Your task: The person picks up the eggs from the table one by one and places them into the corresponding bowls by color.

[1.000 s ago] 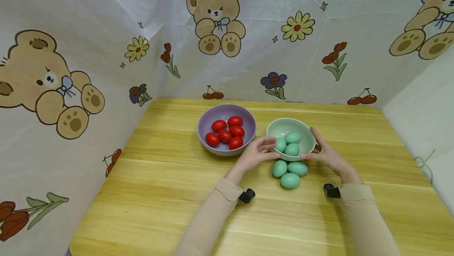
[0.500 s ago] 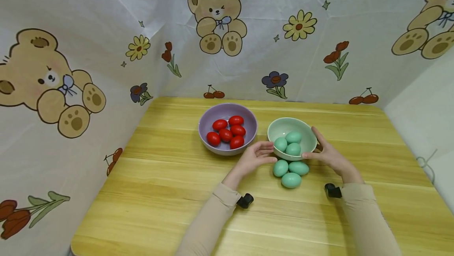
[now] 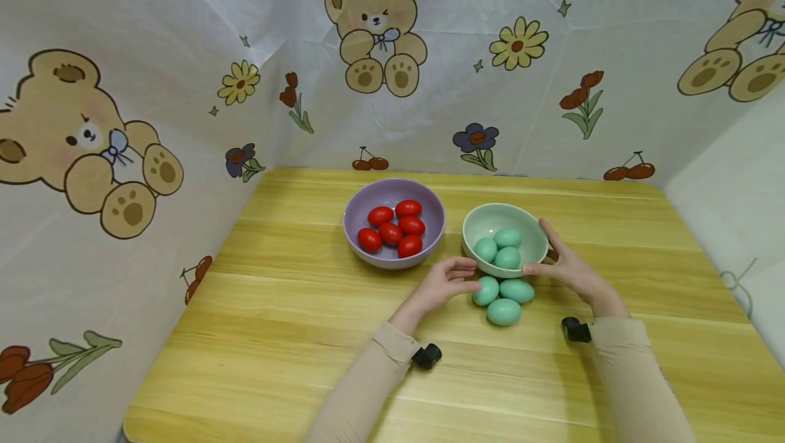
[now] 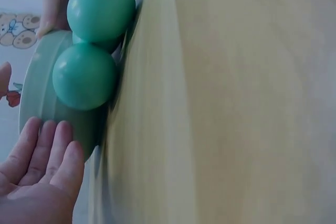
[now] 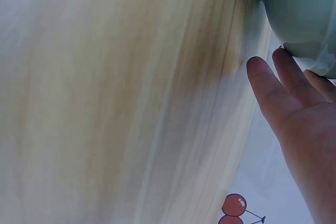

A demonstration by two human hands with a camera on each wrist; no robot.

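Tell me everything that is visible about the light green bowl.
The light green bowl is round, smooth and glossy, perhaps ceramic or plastic. It stands upright on the wooden table, right of the purple bowl. Three teal eggs lie inside. The right hand touches its side; the left hand is at its near-left edge.

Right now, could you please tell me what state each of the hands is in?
Left hand: open, fingers beside the green bowl, holding nothing.
Right hand: open, fingers resting against the green bowl's side.

A: How many bowls? (image 3: pixel 394 192)
B: Two, one purple, one green (image 3: pixel 505 214)
A: Eggs?
B: Five red eggs (image 3: pixel 392 227), six green eggs (image 3: pixel 504 279): three in the green bowl, three on the table
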